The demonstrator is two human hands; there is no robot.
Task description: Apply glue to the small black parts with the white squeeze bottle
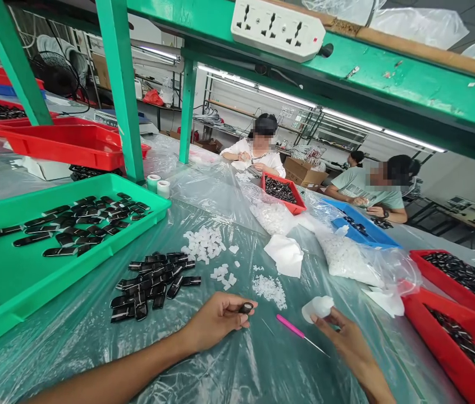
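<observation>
My left hand (220, 320) is closed around a small black part (246, 307), whose round end shows between thumb and fingers. In my right hand (342, 334) is a small white plastic bottle (316, 308), tilted over on its side. Between the hands lies a pink-handled tool with a thin metal shaft (290, 325). A pile of black parts with silvery strips (149, 283) lies left of my left hand. Beyond the hands are a heap of tiny white pieces (269, 290) and a heap of larger white pieces (204, 244).
A green tray (64, 266) with black parts stands at left. Red trays (431, 325) of black parts line the right side. A bag of white pieces (347, 258) and crumpled white paper (286, 255) lie ahead. A green frame (119, 90) rises in front. Two people sit across the table.
</observation>
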